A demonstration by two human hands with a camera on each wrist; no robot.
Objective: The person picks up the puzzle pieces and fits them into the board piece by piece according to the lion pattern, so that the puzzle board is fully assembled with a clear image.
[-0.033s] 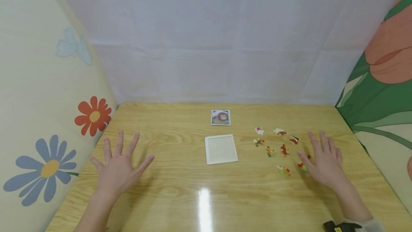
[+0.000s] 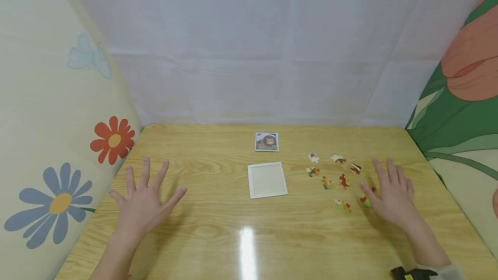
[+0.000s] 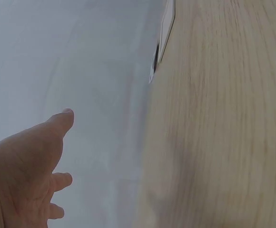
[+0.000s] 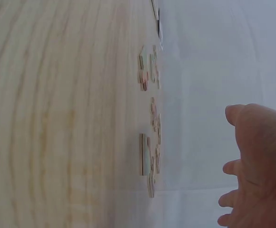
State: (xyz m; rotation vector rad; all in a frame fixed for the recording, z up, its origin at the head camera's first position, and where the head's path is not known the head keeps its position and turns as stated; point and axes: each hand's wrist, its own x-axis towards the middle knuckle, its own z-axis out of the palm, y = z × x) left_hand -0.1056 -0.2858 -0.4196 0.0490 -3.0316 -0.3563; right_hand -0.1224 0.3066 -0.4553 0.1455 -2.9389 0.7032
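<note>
My left hand (image 2: pixel 140 206) is held above the left part of the table with its fingers spread wide and nothing in it. On the other side, my right hand (image 2: pixel 394 198) hovers with straight fingers over the right part, also holding nothing. Its thumb overlaps a green and red puzzle piece (image 2: pixel 365 202) in the head view. Several more loose pieces lie left of that hand, among them a dark red one (image 2: pixel 344 181) and a white one with a pink spot (image 2: pixel 313 157). A white square puzzle frame (image 2: pixel 252 185) lies mid-table, with a bare inside.
Behind the frame lies a small picture card (image 2: pixel 266 142) showing a lion. The wooden table (image 2: pixel 218 219) ends at a pale cloth (image 2: pixel 256 85) at the back. Flower-patterned cloths (image 2: pixel 35 111) stand at both sides. A dark strap (image 2: pixel 413 273) sits at the right wrist.
</note>
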